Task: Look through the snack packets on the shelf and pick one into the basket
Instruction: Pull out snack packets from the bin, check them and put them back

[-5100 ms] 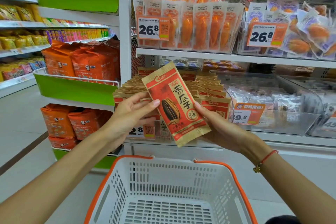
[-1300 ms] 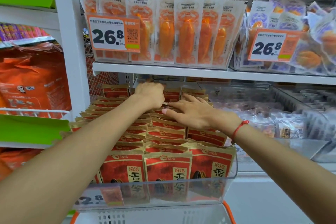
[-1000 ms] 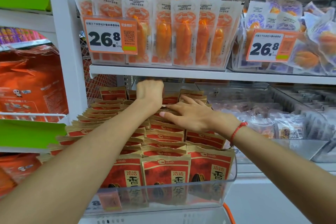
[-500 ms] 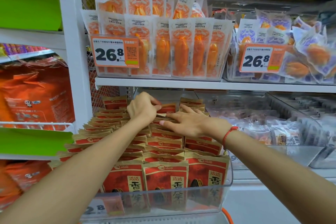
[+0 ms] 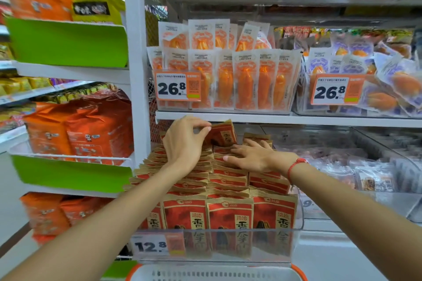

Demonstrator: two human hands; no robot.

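- Head view: a person faces a white shop shelf [image 5: 285, 119], both bare arms reaching forward into a clear plastic bin [image 5: 214, 244] packed with rows of red and tan snack packets [image 5: 229, 215] printed with dark Chinese characters.
- The left hand [image 5: 183, 141] is at the back of the bin, thumb and fingers pinching the top edge of one red and tan packet [image 5: 222, 136], which is raised above the rows and tilted.
- The right hand [image 5: 250, 155] lies flat on the tops of the packets just beside it, fingers straight and spread, holding nothing. A red cord bracelet [image 5: 295, 165] circles its wrist.
- A white price tag reading 12.8 [image 5: 150, 246] sits on the bin's front.
- The white plastic basket with orange rim [image 5: 214, 272] shows only at the bottom edge, directly below the bin.
- On the shelf above stand clear packs of orange snacks [image 5: 245, 84] with an orange-framed tag reading 26.8 [image 5: 177, 86].
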